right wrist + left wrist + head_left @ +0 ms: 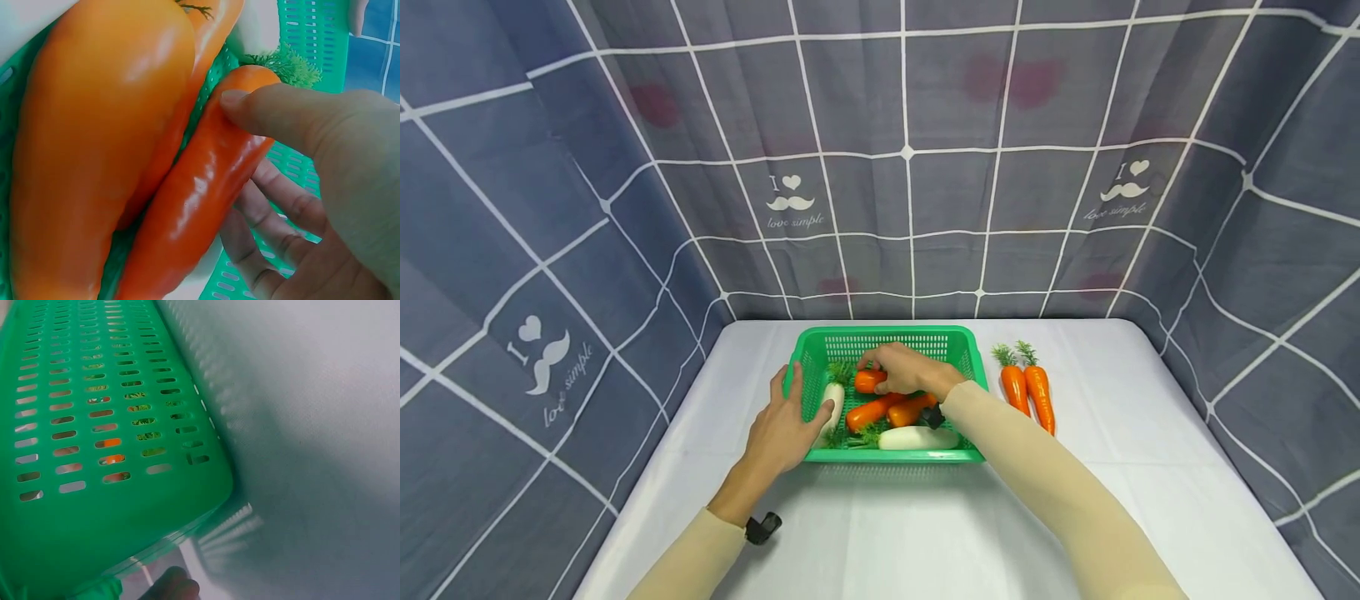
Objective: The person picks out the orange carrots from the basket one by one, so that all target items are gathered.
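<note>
A green plastic basket (887, 457) holds carrots and white radishes. Inside it, my right hand (910, 367) grips a carrot (868, 382); the right wrist view shows the thumb on top of this carrot (194, 194) and the other fingers along its far side. My left hand (782, 429) is at the basket's left rim, fingers extended and thumb reaching over the inside. Nearer in the basket lie two more carrots (872, 412). One white radish (917, 438) lies along the near wall, another radish (833, 404) by the left wall.
To the right of the basket, two carrots (1040, 396) with leafy tops lie side by side on the white tabletop (1150, 500). A grey checked curtain (947, 208) hangs behind the table and along both sides.
</note>
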Demonstrator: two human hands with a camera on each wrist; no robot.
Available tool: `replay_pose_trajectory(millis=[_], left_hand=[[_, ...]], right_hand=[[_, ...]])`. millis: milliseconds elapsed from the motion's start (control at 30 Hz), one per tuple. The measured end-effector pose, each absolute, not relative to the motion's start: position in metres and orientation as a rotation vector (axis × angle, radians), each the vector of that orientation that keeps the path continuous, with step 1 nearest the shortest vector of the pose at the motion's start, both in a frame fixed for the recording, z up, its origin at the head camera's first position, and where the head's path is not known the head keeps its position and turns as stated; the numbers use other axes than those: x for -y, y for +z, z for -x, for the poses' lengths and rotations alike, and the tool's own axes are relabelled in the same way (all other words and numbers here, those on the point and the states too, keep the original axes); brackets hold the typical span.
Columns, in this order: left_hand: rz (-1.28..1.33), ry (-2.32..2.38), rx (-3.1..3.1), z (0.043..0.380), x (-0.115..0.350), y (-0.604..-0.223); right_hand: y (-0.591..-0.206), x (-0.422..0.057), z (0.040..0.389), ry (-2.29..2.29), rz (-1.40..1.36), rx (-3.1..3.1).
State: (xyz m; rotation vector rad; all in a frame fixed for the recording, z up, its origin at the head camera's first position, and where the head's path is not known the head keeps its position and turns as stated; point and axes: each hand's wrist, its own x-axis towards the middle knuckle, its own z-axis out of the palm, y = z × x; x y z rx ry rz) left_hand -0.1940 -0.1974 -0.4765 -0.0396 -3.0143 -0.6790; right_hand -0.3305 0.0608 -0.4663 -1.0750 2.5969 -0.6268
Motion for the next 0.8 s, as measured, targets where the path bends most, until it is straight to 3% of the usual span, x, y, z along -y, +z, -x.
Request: replay_pose_trajectory(millis=[800], left_hand=[[0.033,-0.68,3.004,0.195,0.198,-0.479]], right_hand=[[-0.438,-0.088,0.316,-0.786,1.078,-2.697]])
